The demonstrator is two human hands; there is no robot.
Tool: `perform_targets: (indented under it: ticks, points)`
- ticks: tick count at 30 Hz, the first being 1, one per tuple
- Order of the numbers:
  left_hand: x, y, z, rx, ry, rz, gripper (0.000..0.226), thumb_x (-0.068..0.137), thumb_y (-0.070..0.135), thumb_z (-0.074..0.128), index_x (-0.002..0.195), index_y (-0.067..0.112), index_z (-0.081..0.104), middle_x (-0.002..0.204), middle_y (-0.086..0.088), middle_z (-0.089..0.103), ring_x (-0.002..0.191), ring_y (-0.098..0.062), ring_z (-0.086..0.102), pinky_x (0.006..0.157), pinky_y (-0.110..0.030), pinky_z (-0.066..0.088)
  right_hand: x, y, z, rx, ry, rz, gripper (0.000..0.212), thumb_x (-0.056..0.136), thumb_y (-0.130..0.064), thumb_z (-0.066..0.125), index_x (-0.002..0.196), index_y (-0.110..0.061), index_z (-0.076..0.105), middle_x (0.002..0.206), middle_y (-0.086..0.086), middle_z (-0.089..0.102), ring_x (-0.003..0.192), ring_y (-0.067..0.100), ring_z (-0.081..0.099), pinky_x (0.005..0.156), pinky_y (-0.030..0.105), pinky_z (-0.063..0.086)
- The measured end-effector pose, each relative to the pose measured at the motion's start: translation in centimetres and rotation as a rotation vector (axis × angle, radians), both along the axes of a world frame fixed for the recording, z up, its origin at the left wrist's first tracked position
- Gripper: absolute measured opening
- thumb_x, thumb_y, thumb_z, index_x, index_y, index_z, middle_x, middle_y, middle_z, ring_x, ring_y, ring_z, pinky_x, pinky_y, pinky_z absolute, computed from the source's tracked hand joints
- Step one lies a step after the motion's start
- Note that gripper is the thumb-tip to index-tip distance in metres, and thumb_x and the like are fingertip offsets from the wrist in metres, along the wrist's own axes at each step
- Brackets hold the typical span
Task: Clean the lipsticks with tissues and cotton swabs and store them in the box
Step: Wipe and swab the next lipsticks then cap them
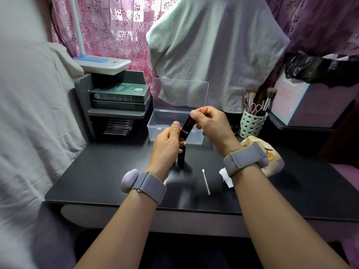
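The left hand (167,139) pinches the base and the right hand (210,123) the cap of a dark lipstick (186,127) held above the desk before the open clear box (175,125); it looks light, rigid and glossy-slick, best gripped round the barrel.

Home bedroom corner: pink curtains (108,30), makeup brushes (258,101), small desk (108,171)

No lettering can be read anywhere. The dark green rectangular boxes (120,94) stacked on the grey shelf carry round pale emblems and lines of print, all too small and blurred to make out. The pale pink and white carton (303,105) at the right bears faint lines of text, likewise illegible.
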State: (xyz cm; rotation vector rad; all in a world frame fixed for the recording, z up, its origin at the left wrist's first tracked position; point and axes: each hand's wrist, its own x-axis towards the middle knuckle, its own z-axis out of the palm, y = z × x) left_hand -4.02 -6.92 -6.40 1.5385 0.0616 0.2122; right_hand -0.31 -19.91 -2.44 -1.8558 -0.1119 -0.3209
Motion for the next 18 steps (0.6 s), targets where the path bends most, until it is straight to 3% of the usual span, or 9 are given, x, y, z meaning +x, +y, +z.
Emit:
perform_targets:
  ticks: [5,9,18]
  points:
    - [-0.5,-0.5,-0.1,-0.08,0.038,-0.039,0.04,0.103,0.05,0.044,0.093,0.019,0.068,0.085,-0.007,0.071,0.072,-0.012,0.061,0.062,-0.026,0.049,-0.1,0.4,-0.2,0.087,0.016,-0.015,0.015,0.089,-0.037,0.07,0.084,-0.022,0.068,0.08,-0.002,0.068,0.073,0.013,0.059,0.07,0.033,0.046]
    - [-0.6,-0.8,-0.2,-0.082,0.024,-0.045,0.047,0.101,0.051,0.048,0.099,0.009,0.067,0.079,-0.002,0.069,0.065,-0.009,0.057,0.059,-0.025,0.046,-0.1,0.8,-0.4,0.14,0.022,-0.041,0.017,0.093,-0.034,0.068,0.083,-0.021,0.067,0.078,-0.003,0.066,0.074,0.014,0.058,0.07,0.032,0.045]
    - [-1.7,-0.7,-0.9,-0.137,0.008,0.019,0.038,0.099,0.048,0.055,0.085,0.013,0.062,0.066,0.001,0.066,0.055,-0.007,0.051,0.052,-0.022,0.041,-0.4,1.6,-0.4,0.22,0.068,-0.052,0.019,0.099,-0.031,0.062,0.086,-0.017,0.063,0.074,-0.001,0.059,0.064,0.01,0.051,0.06,0.023,0.043]
